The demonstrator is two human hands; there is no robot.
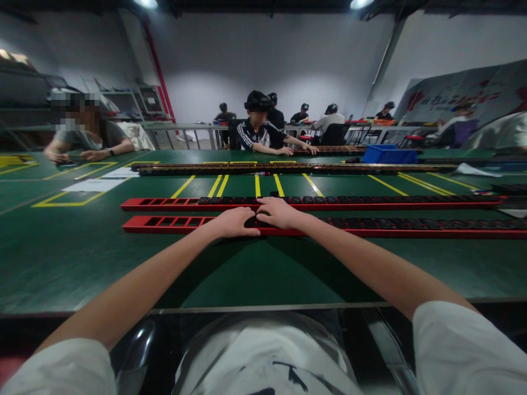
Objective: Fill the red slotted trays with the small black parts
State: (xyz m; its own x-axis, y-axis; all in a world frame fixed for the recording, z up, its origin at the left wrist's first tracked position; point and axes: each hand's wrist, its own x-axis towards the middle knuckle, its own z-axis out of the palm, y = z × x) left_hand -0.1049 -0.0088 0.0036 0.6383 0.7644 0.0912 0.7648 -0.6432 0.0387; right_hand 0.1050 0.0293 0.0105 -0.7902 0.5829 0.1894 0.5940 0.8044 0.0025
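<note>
Two long red slotted strips lie parallel across the table. The near red strip (191, 230) has bare slots at its left end and black square pieces (387, 223) along its right part. My left hand (235, 221) straddles this strip, fingers over the far side and thumb along the front edge. My right hand (280, 213) meets it from the right, fingers spread and pointing left, fingertips close to the left ones. Between the fingertips shows something dark, too shaded to make out. Just behind the hands lies the far red strip (164, 208), also partly filled with black pieces.
Long dark strips (288, 168) lie farther back on the green table (74, 258), with a blue bin (389, 154) behind them at right. White papers (96, 185) lie at left. A person (263, 131) works opposite, and another person (88, 134) sits at far left.
</note>
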